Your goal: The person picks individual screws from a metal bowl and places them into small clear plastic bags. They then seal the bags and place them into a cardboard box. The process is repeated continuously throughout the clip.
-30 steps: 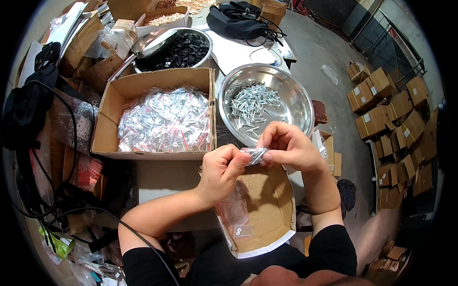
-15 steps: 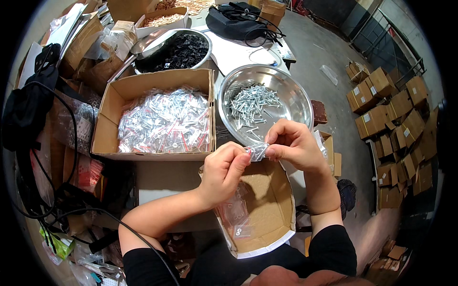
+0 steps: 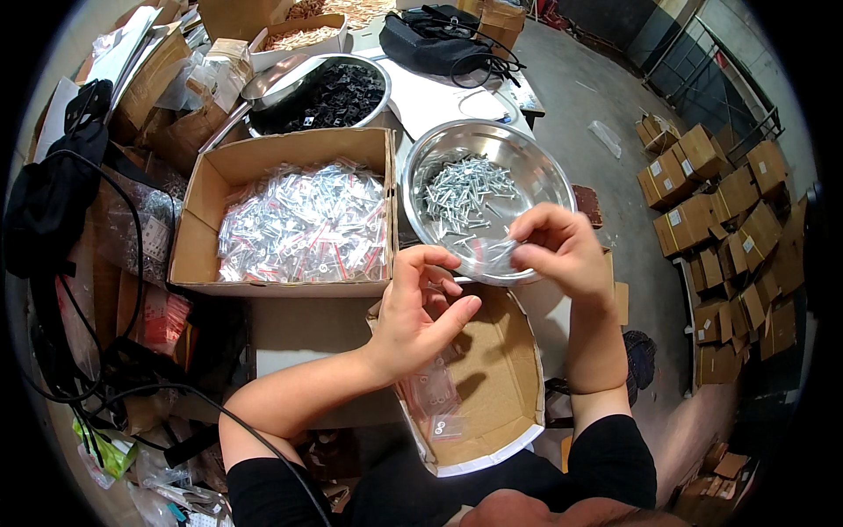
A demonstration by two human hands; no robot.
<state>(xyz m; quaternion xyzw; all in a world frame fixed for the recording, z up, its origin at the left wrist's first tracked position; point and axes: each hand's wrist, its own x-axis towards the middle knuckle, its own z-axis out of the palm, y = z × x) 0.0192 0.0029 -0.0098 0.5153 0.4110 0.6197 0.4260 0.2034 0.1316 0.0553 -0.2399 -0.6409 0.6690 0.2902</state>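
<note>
Between the fingers of my right hand (image 3: pixel 562 255) is a small clear zip bag (image 3: pixel 492 256), blurred by motion, over the near rim of a steel bowl (image 3: pixel 536 158). Loose silver screws (image 3: pixel 470 189) lie in that bowl. My left hand (image 3: pixel 421 303) is apart from the bag, thumb and fingers spread, with nothing in it. Below both hands sits a shallow cardboard tray (image 3: pixel 496 386) with several flat clear bags (image 3: pixel 435 395) along its left side. Left of the bowl, a large cardboard box (image 3: pixel 285 287) is heaped with filled clear bags (image 3: pixel 303 224).
Behind the box stands a metal bowl of black parts (image 3: pixel 334 97) with a scoop (image 3: pixel 272 83) on its rim. Black cables (image 3: pixel 132 228) and packaging crowd the left. A black bag (image 3: pixel 439 39) lies at the back; stacked cartons (image 3: pixel 694 176) stand on the floor at right.
My left hand has let go of the small bag and its fingers have spread. My right hand has moved slightly right and up with the bag.
</note>
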